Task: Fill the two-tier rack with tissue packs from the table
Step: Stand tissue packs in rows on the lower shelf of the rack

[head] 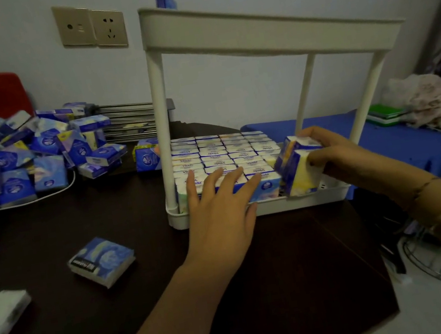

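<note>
The white two-tier rack (261,208) is standing at the table's (138,311) far right corner, its lower tier nearly packed with upright tissue packs (223,156) in rows. The left hand (220,210) is lying flat, fingers straight, pressing against the front row of packs. The right hand (331,154), its grip curled, is holding a small stack of packs (298,165) tilted over the lower tier's front right corner. A loose pile of packs (22,159) is sitting at the table's far left edge, and a single pack (102,261) is lying near the middle. One pack (166,1) is showing on the upper tier's back left corner.
</note>
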Motion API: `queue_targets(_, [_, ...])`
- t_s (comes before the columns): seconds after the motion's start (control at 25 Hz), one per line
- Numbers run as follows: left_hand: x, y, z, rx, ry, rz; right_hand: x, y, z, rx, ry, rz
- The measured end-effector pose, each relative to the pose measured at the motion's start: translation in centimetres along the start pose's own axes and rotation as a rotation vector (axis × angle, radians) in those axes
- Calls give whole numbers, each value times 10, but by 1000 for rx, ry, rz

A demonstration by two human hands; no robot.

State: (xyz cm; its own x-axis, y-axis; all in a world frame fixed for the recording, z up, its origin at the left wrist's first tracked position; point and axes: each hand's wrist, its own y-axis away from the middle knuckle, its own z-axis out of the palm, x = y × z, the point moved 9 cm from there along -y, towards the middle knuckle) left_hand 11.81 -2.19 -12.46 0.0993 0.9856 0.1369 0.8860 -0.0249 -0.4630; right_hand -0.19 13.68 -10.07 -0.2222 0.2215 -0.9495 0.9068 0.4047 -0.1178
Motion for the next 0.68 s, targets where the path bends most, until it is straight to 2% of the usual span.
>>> queue_targets(0.16, [0, 2, 0, -1, 24, 14, 7, -5, 18, -30, -36, -5])
queue_targets(0.4, [-1, 2, 0, -7, 33, 16, 14, -10, 17, -20, 122, -1])
queue_targets(0.48, [-1, 2, 0, -12, 34, 14, 15, -7, 28, -116, 355, -69])
queue_targets(0.56, [-1, 2, 1, -13, 33, 12, 16, -4, 37, -229, 749, -142])
queue_targets(0.68, [0, 0, 1, -9, 19, 12, 15, -5, 34, -240, 1242, -170])
